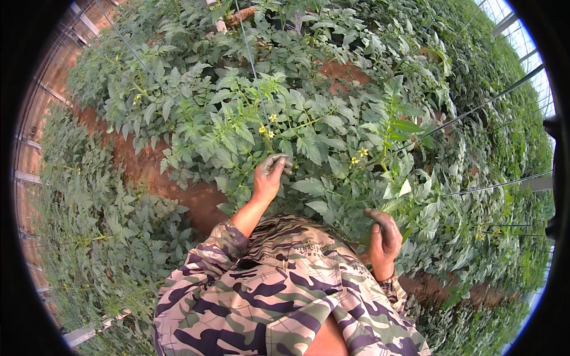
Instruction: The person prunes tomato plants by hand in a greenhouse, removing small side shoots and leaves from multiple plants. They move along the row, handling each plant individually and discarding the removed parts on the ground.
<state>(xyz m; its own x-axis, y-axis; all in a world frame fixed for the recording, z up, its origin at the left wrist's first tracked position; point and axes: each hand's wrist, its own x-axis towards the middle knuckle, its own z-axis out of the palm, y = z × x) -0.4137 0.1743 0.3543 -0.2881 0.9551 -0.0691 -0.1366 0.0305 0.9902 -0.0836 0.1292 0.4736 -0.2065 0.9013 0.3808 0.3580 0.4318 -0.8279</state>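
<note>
Tomato plants [307,142] with leafy stems and small yellow flowers [267,129] stand before me. My left hand [270,172], its fingers stained dark, is raised among the leaves just below a flower cluster, close to the lower part of a thin support string [253,66]. Its fingers are curled, and whether they pinch a stem or the string cannot be told. My right hand [384,236], also stained, is near my body at the right, fingers bent beside the leaves; nothing can be seen in it. More yellow flowers [359,155] hang on a stem above it.
Reddish bare soil [200,200] runs between the rows at the left. More strings and wires [472,107] slant across the plants at the right. A pale post [80,336] lies at the lower left. Greenhouse framing [507,22] shows at the upper right.
</note>
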